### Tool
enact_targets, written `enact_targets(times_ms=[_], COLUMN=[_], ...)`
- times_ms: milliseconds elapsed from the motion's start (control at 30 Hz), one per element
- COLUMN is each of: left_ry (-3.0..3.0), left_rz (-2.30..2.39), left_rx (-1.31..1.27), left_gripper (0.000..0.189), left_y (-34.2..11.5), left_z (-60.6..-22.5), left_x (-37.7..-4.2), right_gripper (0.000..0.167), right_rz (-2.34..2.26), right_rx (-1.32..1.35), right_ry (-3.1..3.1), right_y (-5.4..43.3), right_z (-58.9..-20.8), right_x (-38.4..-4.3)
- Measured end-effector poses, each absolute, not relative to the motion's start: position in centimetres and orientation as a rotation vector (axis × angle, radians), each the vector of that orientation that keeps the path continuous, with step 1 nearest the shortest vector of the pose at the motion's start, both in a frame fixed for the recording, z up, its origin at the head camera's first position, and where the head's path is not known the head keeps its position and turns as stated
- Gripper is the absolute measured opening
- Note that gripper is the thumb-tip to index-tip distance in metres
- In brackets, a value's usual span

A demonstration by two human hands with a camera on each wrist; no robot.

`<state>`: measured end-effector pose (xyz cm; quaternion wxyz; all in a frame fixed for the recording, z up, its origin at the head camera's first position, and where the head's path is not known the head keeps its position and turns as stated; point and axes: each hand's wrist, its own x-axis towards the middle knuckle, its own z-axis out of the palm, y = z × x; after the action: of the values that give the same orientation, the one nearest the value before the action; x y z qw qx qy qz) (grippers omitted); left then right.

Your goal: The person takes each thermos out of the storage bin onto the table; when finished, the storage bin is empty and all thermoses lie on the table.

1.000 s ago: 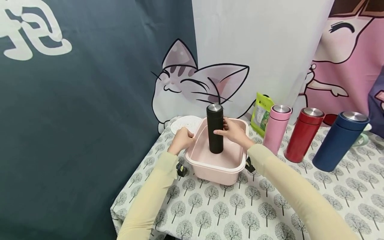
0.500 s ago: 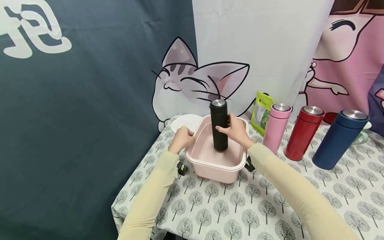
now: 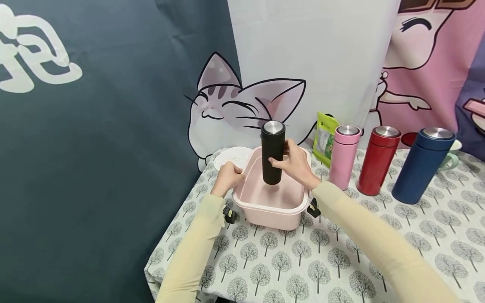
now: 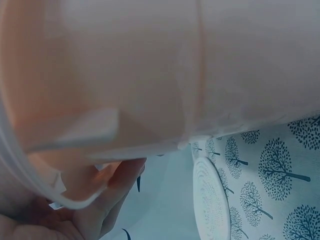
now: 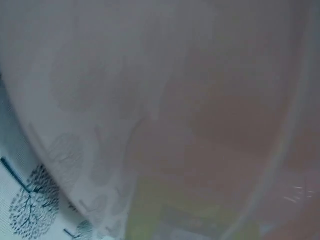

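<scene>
In the head view, my right hand [image 3: 297, 162] grips a black thermos bottle [image 3: 272, 158] round its middle, with the thumb across the front. The bottle stands nearly upright inside a pink plastic basin [image 3: 274, 212], and its base seems to hang a little above the basin floor. At the basin's left rim, my left hand [image 3: 229, 179] pinches the edge between thumb and fingers. The left wrist view shows that hand [image 4: 85, 220] curled over the rim, below the basin's wall [image 4: 125, 75]. Only the blurred basin wall [image 5: 125, 90] fills most of the right wrist view.
To the right stand a pink bottle [image 3: 344, 158], a red bottle [image 3: 379, 162] and a blue bottle [image 3: 422, 168]. Behind them are a green packet [image 3: 324, 136] and a light green cup [image 3: 450, 160]. A white round lid-like disc [image 3: 235, 156] lies behind my left hand.
The black thermos bottle shifted right in the basin, then back left, and has risen slightly. My left hand keeps its hold on the rim. The head view has turned a little right.
</scene>
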<state>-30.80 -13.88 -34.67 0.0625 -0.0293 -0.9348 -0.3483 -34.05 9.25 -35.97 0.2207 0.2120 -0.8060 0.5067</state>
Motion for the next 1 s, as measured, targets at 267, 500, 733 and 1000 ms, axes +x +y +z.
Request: enact_targets(times_ms=[267, 500, 733, 1000], left_ry=[-2.799, -2.795, -2.805, -2.827], left_rz=[-1.097, -1.106, -1.13, -1.106], left_rx=[-0.079, -0.1, -0.066, -0.06], left_gripper=[0.028, 0.026, 0.028, 0.027], left_y=[-14.0, -14.0, -14.0, -14.0], left_z=[-34.8, -34.7, -34.5, -34.5], left_x=[-30.7, -30.7, -30.7, -30.7], right_gripper=[0.057, 0.057, 0.059, 0.06], right_rz=[1.455, 1.501, 1.521, 1.516], right_rx=[0.571, 0.523, 0.503, 0.523], right_ry=[-2.126, -2.064, -1.972, -1.876], right_y=[10.1, 11.9, 13.4, 15.5], right_z=[-33.4, -31.8, -30.6, -29.8], right_x=[-31.7, -29.7, -28.1, -26.1])
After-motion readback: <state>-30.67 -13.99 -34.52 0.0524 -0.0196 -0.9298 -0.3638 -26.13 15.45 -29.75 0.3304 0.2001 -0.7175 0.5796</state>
